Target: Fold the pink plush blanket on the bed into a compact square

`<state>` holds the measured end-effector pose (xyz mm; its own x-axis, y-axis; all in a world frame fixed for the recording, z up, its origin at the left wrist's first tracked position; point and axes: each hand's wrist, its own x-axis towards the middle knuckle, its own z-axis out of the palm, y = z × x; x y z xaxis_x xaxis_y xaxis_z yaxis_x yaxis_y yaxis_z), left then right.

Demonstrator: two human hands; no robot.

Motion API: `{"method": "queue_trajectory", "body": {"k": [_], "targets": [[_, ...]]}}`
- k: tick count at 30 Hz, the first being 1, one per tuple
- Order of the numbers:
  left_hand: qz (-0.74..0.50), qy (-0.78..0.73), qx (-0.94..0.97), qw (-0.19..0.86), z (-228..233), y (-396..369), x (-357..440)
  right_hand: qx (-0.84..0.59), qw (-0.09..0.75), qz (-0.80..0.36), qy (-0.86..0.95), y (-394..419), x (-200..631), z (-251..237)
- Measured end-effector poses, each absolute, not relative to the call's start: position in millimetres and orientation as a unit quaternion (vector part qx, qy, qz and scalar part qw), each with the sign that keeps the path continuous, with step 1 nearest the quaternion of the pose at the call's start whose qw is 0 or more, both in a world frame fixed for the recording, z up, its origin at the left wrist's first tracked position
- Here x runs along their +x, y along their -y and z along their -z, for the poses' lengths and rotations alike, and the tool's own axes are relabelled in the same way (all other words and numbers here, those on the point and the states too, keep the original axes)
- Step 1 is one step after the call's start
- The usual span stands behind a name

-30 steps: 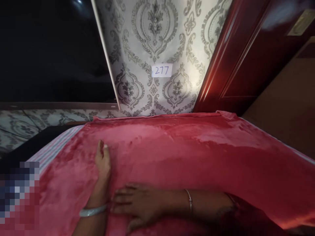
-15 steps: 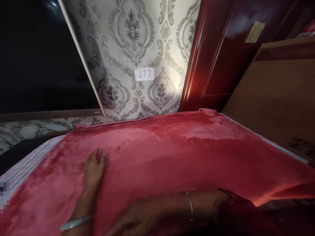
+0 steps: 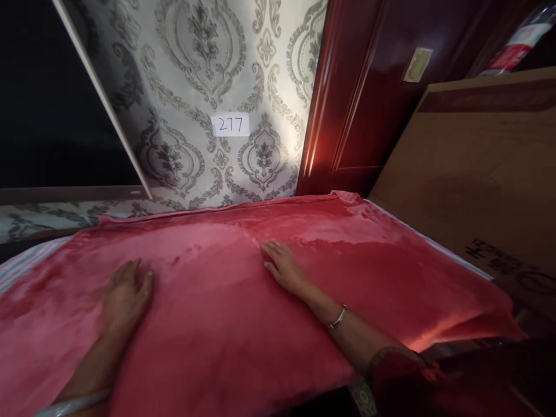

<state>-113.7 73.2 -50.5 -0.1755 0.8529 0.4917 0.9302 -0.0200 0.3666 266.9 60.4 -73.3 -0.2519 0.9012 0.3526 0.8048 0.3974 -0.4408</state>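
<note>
A red plush cloth [image 3: 208,324] lies spread over a flat surface, its pile showing lighter and darker patches. On the left part of it rests my left hand [image 3: 125,296], palm down, fingers stretched and thumb apart. Near the middle of the cloth my right hand [image 3: 283,266] lies flat with its fingers extended. Neither hand holds anything. At the far side the cloth's edge is folded over in a narrow strip, with a small bunched corner [image 3: 346,197] at the back right.
Striped fabric [image 3: 32,263] shows from under the cloth at the left. A dark screen [image 3: 56,110] stands at the back left, before patterned wallpaper with a paper label [image 3: 231,124] reading 277. A large cardboard box [image 3: 473,168] borders the right side; a bottle [image 3: 519,49] shows behind it.
My right hand has swept from the near edge forward and to the right, onto the middle of the cloth. My left hand stays flat on the left part. The view has shifted right.
</note>
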Motion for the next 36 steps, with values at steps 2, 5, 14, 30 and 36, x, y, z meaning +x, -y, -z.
{"method": "queue_trajectory", "body": {"k": [2,5,14,30,36], "targets": [[0.297,0.679,-0.666,0.087,47.5,-72.6,-109.8,-0.556,0.263,-0.078,0.784,-58.9,267.0,76.4],[0.237,0.644,-0.719,0.110,40.2,-78.3,-98.2,-0.554,0.246,-0.081,0.791,-53.9,259.0,74.5],[0.067,0.604,-0.791,0.064,25.2,-95.8,27.7,-0.558,0.225,-0.098,0.792,-48.5,254.4,67.1],[0.034,0.618,-0.786,-0.001,51.7,-83.0,50.9,-0.607,0.126,-0.050,0.783,-59.5,274.2,73.5],[0.024,0.679,-0.733,-0.032,50.4,-75.1,28.5,-0.603,0.070,-0.049,0.793,-62.1,277.0,84.5]]}}
